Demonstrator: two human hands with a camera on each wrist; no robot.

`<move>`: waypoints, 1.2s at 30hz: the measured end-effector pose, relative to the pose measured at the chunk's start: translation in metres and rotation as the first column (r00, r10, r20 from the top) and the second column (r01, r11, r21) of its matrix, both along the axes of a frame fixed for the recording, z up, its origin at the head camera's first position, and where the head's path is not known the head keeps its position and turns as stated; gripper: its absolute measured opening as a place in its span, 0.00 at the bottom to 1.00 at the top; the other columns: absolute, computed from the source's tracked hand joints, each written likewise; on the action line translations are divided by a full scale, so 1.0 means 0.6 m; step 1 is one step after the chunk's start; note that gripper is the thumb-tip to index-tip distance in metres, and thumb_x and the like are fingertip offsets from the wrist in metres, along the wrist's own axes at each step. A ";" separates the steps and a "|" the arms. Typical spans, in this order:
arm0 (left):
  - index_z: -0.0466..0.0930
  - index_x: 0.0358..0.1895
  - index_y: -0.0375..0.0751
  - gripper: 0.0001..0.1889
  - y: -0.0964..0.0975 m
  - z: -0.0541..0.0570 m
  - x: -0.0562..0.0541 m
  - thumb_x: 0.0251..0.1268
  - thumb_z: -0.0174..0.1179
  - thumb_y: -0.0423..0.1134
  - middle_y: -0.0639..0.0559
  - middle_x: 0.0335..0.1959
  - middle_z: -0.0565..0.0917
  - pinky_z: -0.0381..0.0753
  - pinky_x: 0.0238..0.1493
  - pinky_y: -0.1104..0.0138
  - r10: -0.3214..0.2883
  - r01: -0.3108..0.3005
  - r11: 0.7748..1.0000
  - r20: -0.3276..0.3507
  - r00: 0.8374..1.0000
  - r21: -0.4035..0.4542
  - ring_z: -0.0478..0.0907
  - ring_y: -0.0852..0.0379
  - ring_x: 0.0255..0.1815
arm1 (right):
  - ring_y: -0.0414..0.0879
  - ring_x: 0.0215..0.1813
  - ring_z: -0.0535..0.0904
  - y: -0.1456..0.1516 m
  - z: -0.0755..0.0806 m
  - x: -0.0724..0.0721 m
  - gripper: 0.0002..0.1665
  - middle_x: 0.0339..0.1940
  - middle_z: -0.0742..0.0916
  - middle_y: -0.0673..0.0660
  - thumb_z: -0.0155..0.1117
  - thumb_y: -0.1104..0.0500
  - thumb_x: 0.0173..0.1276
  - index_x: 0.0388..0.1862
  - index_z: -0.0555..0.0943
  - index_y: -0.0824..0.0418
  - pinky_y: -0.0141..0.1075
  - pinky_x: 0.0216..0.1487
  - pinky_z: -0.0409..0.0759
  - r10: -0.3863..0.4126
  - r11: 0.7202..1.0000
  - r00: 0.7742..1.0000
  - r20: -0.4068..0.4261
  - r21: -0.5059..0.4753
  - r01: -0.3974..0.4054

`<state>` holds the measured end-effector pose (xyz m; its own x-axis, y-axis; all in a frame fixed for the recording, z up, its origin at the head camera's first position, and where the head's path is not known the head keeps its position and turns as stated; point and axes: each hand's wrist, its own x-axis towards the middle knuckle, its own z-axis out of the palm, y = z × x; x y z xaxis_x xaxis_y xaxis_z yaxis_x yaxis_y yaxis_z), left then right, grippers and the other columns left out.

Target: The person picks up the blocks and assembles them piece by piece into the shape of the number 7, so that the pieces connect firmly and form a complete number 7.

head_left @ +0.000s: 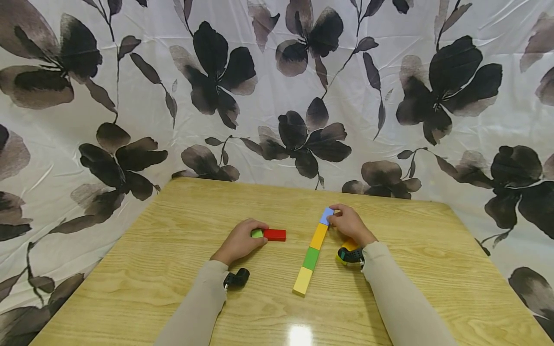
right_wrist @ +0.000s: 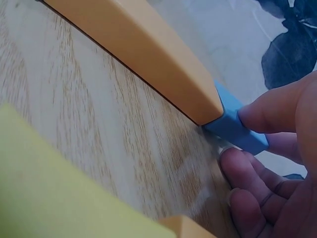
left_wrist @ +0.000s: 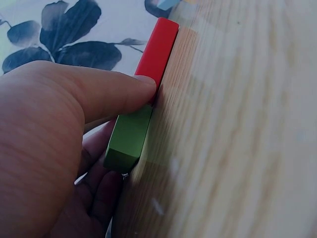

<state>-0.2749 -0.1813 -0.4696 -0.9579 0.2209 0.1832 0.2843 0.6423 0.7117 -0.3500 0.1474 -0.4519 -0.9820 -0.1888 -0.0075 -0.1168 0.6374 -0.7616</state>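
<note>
My left hand (head_left: 242, 241) pinches between thumb and fingers where a green block (left_wrist: 130, 133) meets a red block (head_left: 274, 235); the two lie end to end on the table. At the far end of a slanting row, my right hand (head_left: 349, 224) pinches a blue block (head_left: 326, 216). That block touches the end of an orange block (head_left: 319, 236). Below it in the row come a darker green block (head_left: 311, 259) and a pale yellow block (head_left: 302, 281), each against its neighbour.
Under the right wrist sit another orange block (head_left: 350, 244) and a yellow block (right_wrist: 59, 183), partly hidden by the wrist camera (head_left: 349, 255). The wooden table (head_left: 173, 288) ends at the back against a floral cloth (head_left: 259, 96).
</note>
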 end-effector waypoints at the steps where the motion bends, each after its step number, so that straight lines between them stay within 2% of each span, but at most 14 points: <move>1: 0.85 0.56 0.46 0.18 0.000 0.000 0.000 0.63 0.70 0.38 0.52 0.54 0.81 0.71 0.63 0.52 0.001 -0.001 1.000 0.001 1.000 -0.001 0.76 0.49 0.59 | 0.55 0.52 0.80 0.000 0.001 0.000 0.29 0.58 0.82 0.68 0.59 0.58 0.75 0.72 0.69 0.66 0.46 0.53 0.77 -0.002 1.000 1.000 0.005 0.001 0.002; 9: 0.84 0.56 0.45 0.17 0.001 0.003 0.002 0.63 0.70 0.37 0.51 0.53 0.81 0.71 0.63 0.52 0.002 -0.002 1.000 0.003 1.000 -0.003 0.76 0.49 0.58 | 0.56 0.54 0.78 -0.002 0.003 0.000 0.30 0.60 0.80 0.69 0.58 0.58 0.75 0.72 0.69 0.66 0.48 0.56 0.76 -0.012 1.000 1.000 0.021 0.013 0.012; 22: 0.85 0.56 0.46 0.18 -0.001 -0.002 -0.002 0.63 0.70 0.38 0.53 0.53 0.81 0.72 0.63 0.53 0.000 0.000 1.000 -0.008 1.000 -0.010 0.76 0.50 0.58 | 0.54 0.50 0.80 -0.003 0.004 -0.001 0.30 0.60 0.80 0.69 0.58 0.58 0.74 0.72 0.70 0.66 0.44 0.52 0.77 -0.019 1.000 0.999 0.038 0.009 0.019; 30: 0.85 0.56 0.46 0.17 0.000 -0.005 -0.002 0.64 0.70 0.38 0.52 0.53 0.81 0.72 0.63 0.53 -0.007 0.007 1.000 -0.006 1.000 -0.010 0.76 0.49 0.58 | 0.51 0.43 0.79 -0.002 0.003 0.000 0.27 0.56 0.82 0.68 0.60 0.59 0.72 0.67 0.74 0.68 0.37 0.42 0.76 -0.007 1.000 0.999 0.032 0.021 0.006; 36: 0.85 0.56 0.46 0.17 -0.001 -0.005 -0.003 0.64 0.70 0.38 0.53 0.52 0.81 0.72 0.62 0.53 0.003 -0.003 1.000 -0.015 1.000 -0.012 0.76 0.50 0.57 | 0.51 0.41 0.77 -0.004 0.004 -0.002 0.27 0.55 0.82 0.67 0.60 0.58 0.72 0.67 0.74 0.68 0.37 0.39 0.75 -0.005 0.999 1.000 0.016 0.031 0.005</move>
<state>-0.2768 -0.1820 -0.4724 -0.9557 0.2202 0.1951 0.2930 0.6514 0.6999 -0.3510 0.1450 -0.4494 -0.9826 -0.1834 -0.0292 -0.1014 0.6615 -0.7431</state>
